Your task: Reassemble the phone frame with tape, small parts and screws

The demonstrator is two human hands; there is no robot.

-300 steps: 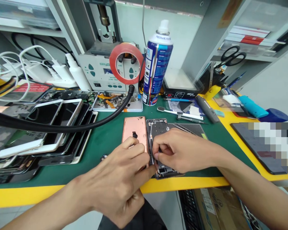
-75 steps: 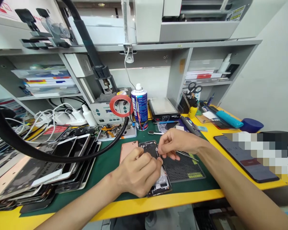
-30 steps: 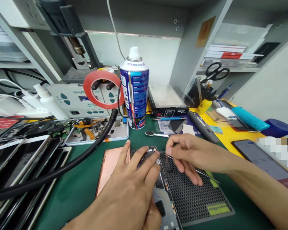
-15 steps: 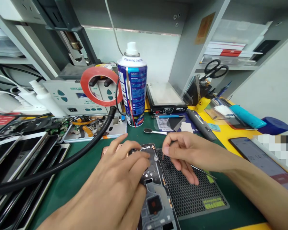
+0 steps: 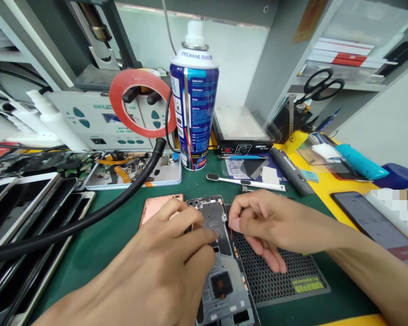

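Note:
A phone frame (image 5: 221,267), its grey inner side up, lies in front of me on the green mat (image 5: 119,235). My left hand (image 5: 177,244) lies over its upper left part with bent fingers, gripping it; the thumb is hidden. Just off the frame's right edge, my right hand (image 5: 258,222) pinches a small thin reddish-brown strip (image 5: 231,234) between thumb and index finger, the other fingers hanging loose. Beneath that hand is a black honeycomb pad (image 5: 275,280). A pink phone back cover (image 5: 156,206) shows partly behind my left hand.
Phone screens (image 5: 30,226) stack at left, crossed by a black hose (image 5: 122,206). Behind are a tray of small parts (image 5: 136,176), a spray can (image 5: 195,99), red tape (image 5: 115,99), a heating plate (image 5: 241,127) and a white brush (image 5: 248,182). A phone (image 5: 360,222) lies at right.
My left hand has drawn back a little, baring more of the frame's top and the pink cover. The right hand keeps its pinch near the frame's edge. The camera view has shifted slightly.

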